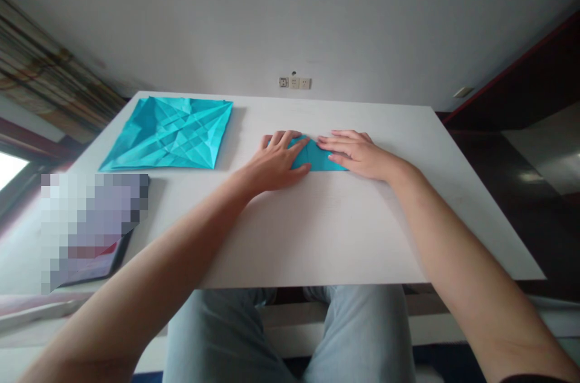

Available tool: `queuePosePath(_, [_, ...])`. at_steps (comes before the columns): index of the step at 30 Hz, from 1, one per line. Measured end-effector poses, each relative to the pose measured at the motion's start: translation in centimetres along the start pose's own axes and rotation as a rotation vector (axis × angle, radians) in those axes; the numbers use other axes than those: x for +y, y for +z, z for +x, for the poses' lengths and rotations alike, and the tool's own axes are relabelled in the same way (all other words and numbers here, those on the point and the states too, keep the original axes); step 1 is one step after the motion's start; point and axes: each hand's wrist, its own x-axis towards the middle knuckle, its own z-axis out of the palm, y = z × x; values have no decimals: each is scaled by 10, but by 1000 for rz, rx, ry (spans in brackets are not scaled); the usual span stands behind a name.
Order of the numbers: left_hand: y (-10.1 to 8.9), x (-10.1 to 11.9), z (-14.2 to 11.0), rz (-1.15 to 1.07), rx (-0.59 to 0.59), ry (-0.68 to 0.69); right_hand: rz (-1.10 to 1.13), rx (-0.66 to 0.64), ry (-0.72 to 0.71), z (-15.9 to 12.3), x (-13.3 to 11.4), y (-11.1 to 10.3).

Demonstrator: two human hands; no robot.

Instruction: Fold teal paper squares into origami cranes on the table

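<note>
A small folded piece of turquoise paper [318, 157] lies flat on the white table between my hands. My left hand [281, 159] rests over its left end, palm down, with fingers spread and the thumb along the near edge. On the right end lies my right hand [356, 152], its fingers stretched out flat across the paper. Both hands press from above, and they hide the two ends of the piece. Farther left, a larger turquoise sheet [174, 132] covered in crossing creases lies opened out.
The white table [326, 238] reaches almost to the wall, where sockets [294, 83] sit behind its far edge. A tablet-like device [102, 265], mostly blurred out, lies at the left near my forearm. A patterned curtain [40, 63] hangs at the far left.
</note>
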Motion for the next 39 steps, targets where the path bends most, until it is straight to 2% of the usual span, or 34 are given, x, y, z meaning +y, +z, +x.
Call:
queuePosePath(6, [2, 2, 0, -25, 16, -13, 9, -1, 0, 0, -6, 0])
queuePosePath(13, [1, 0, 2, -40, -35, 0, -34, 126, -43, 5, -7, 9])
queuePosePath(19, [2, 9, 2, -3, 25, -67, -105, 60, -6, 5, -8, 9])
queuePosePath(24, [2, 11, 0, 21, 24, -81, -120, 15, 39, 2, 4, 5])
queuePosePath(29, [0, 7, 0, 28, -7, -78, -83, -51, 166, -13, 17, -13])
queuePosePath(32, [-1, 2, 1, 31, -38, -61, -35, -93, 177, -21, 19, -25])
queuePosePath(34, [-2, -1, 2, 31, -57, -40, -23, -14, 161, -21, 17, -26])
queuePosePath(37, [-3, -3, 2, 24, -78, 9, -37, 228, 187, -11, 5, -15])
queuePosePath(39, [-3, -3, 1, 16, -100, 54, -49, 255, 193, -2, -5, -3])
